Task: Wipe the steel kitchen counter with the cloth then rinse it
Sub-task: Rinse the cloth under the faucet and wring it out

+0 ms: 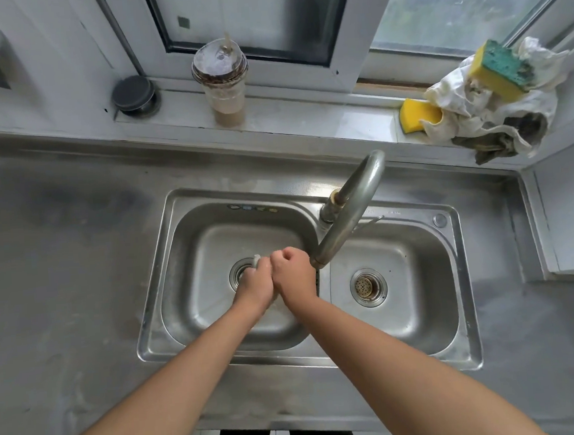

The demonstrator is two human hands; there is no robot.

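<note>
Wringing looks like the step in hand. Both fists sit knuckle to knuckle at the centre of the frame, low over the left basin of the sink (192, 259), so whatever is squeezed out falls toward the drain and not onto the worktop (59, 269).

The left hand (254, 281) has a clenched grip on the cloth (256, 258). Only a pale sliver of it shows, at the top of that fist. The right hand (291, 272) is clenched just as tightly against it. I judge it is grasping the other end of the same cloth, though that end is hidden.

The tap (354, 212) curves from the centre right down to the divider between the basins, with its mouth just beside the right hand, well placed for rinsing. I cannot tell whether water is running.

Writing is scarce. A row of small coloured stickers (252, 208) sits on the sink's back rim, and a stamped mark (393, 213) lies right of the tap base. Both are too small to read.

On the window sill in the upper part of the frame:
- a lidded plastic cup (221, 81) with a brownish drink stands at the centre
- a dark round lid (135, 95) lies at the left
- two yellow sponges (497, 70) rest among crumpled rags (476, 113) at the right, probably left there to dry

The worktop shows dull smears, so I cannot judge how thoroughly it has been wiped.
</note>
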